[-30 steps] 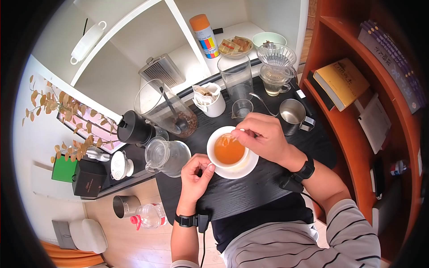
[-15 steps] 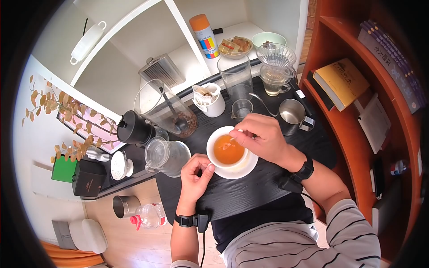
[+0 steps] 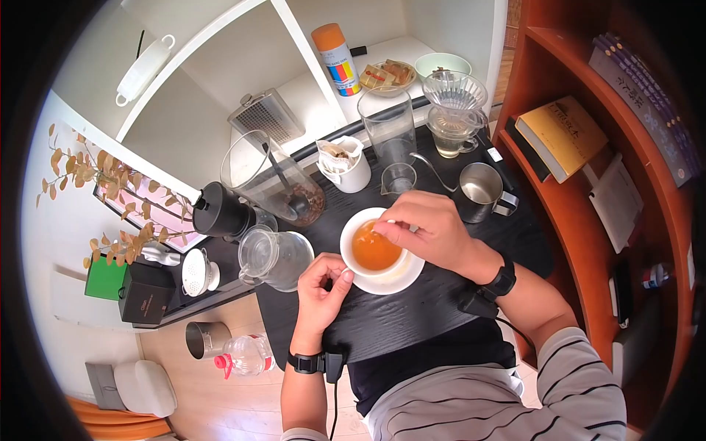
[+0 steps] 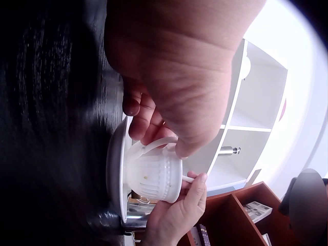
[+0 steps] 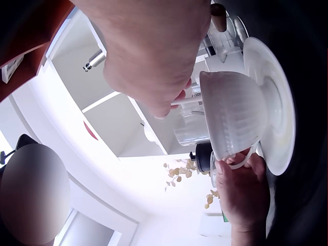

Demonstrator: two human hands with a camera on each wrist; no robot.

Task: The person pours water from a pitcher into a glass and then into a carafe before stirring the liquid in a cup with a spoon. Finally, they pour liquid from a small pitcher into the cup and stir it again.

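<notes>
Over black tabletop point(image 3: 415, 320), the right hand point(image 3: 430, 228), pinching a stick point(image 5: 187, 101), has shifted leftward; left hand point(image 3: 323, 290) grips teacup handle point(image 4: 160, 142).

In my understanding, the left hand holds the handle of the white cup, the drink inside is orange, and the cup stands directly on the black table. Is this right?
Not quite: the white cup stands on a white saucer, not directly on the black table, as the right wrist view shows. The left hand does hold the cup's handle, and the drink is orange.
</notes>
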